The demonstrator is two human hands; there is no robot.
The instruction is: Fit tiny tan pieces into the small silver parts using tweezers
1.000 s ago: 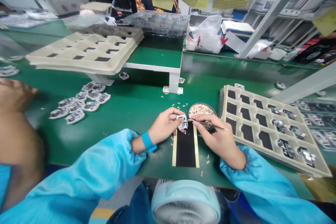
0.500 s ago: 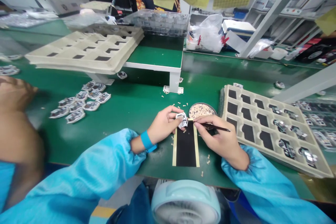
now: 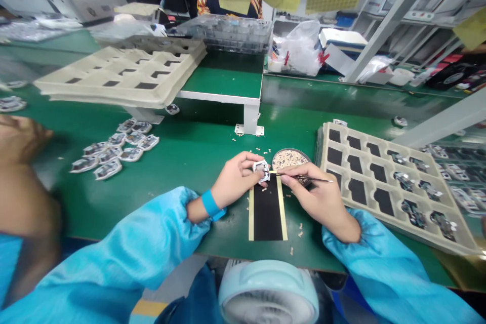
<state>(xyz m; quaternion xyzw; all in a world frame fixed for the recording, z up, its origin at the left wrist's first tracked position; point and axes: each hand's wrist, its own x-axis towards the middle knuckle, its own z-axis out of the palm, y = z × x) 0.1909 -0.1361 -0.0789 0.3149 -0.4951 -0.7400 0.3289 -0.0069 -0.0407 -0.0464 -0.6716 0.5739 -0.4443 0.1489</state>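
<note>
Between its thumb and fingers, my left hand (image 3: 237,179) holds a small white-framed part (image 3: 261,171) above the top end of a black strip (image 3: 268,215) with pale yellow edges. My right hand (image 3: 317,192) is closed in a pinch on thin dark tweezers (image 3: 311,178), whose tip points left and meets the right side of the part. Whether the tip grips anything is too small to tell. Just behind my right fingers sits a round dish (image 3: 290,154) of tiny pale and dark pieces, partly covered by that hand.
Right, a beige compartment tray (image 3: 379,219) holds several assemblies. Left, several white-framed parts (image 3: 108,154) lie on the green table (image 3: 182,162). Another tray (image 3: 114,92) rests on a raised shelf (image 3: 231,76). Another person's arm (image 3: 28,192) is at far left; a fan (image 3: 269,291) is below the edge.
The tweezers have tilted slightly flatter in my right hand. Both hands keep almost the same place, and the view has shifted a little.
</note>
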